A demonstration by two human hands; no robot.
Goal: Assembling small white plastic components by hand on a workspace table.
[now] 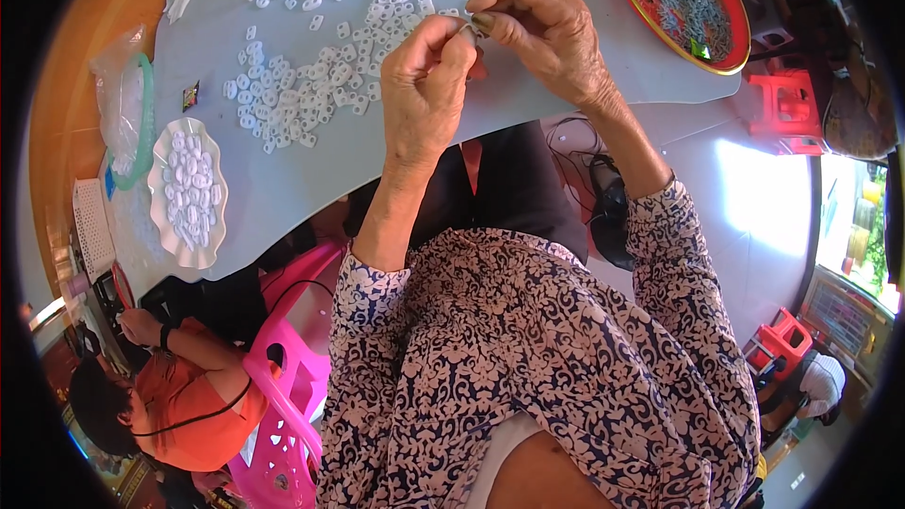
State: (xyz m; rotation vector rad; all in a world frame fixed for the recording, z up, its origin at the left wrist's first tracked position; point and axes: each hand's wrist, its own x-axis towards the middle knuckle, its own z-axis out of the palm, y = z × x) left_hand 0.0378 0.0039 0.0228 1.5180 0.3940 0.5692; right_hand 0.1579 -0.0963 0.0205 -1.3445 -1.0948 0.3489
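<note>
Above the near edge of the grey table (528, 85), my left hand (419, 85) and my right hand (551, 33) meet at the fingertips. Both are closed in a pinch, thumb against fingers. Something tiny and pale shows between them, mostly covered, too small to name. Many small white plastic pieces with holes (283, 99) lie loose on the table, to the left of and beyond my hands. More white pieces fill a scalloped white dish (158, 198) at the left. A round red tray (735, 52) at the far right holds a heap of thin, silvery-grey small parts (679, 0).
A small dark wrapper (191, 94) lies near the dish. Clear plastic bags (121, 118) and a green ring-shaped rim (146, 123) are at the left edge. A person in orange (203, 405) sits left by a pink chair (292, 368). Red stools (787, 104) stand at right.
</note>
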